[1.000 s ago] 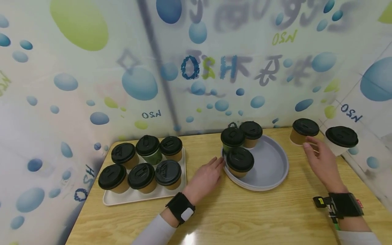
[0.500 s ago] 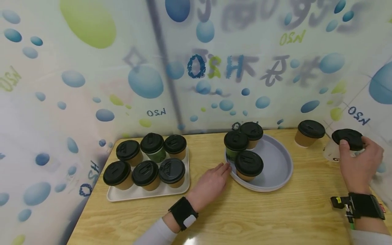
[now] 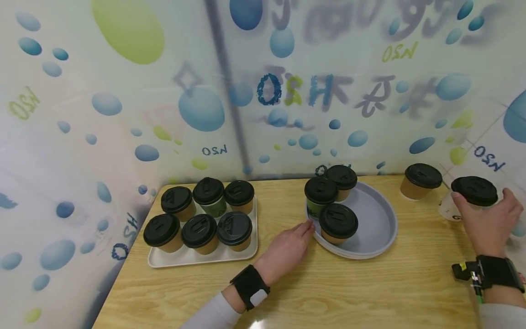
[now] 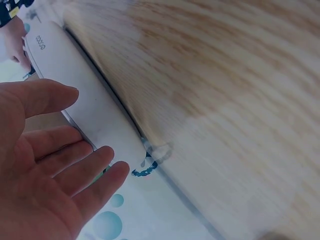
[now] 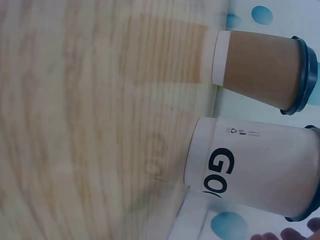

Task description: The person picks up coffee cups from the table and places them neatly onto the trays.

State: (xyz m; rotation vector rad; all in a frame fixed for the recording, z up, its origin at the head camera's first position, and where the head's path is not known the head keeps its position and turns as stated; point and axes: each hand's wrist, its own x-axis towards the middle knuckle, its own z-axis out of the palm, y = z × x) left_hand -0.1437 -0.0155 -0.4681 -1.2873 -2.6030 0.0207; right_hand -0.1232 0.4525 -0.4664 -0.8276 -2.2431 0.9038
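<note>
In the head view my left hand [image 3: 287,250] lies beside the round grey tray [image 3: 376,253], fingers extended to its left rim. The left wrist view shows that hand with loosely bent fingers [image 4: 95,170] and the tray's pale side [image 4: 90,90] beyond them. At the far right my right hand [image 3: 491,224] spreads around a white paper cup [image 3: 449,208] with a black lid. Its thumb is by the lid's left side; the fingers stand a little off the right side. In the right wrist view the white cup [image 5: 260,165] stands upright, with fingertips [image 5: 290,234] near its lid.
Three lidded cups [image 3: 338,224] stand on the left part of the round tray. A brown lidded cup [image 3: 415,188] stands left of the white one. Several lidded cups fill a white rectangular tray [image 3: 181,261] on the left. A printed wall sheet [image 3: 287,132] rises behind the wooden table [image 3: 349,292].
My right hand has moved right, from beside the brown cup to around the white cup's lid, and its fingers have since spread slightly. The left hand stays at the tray rim.
</note>
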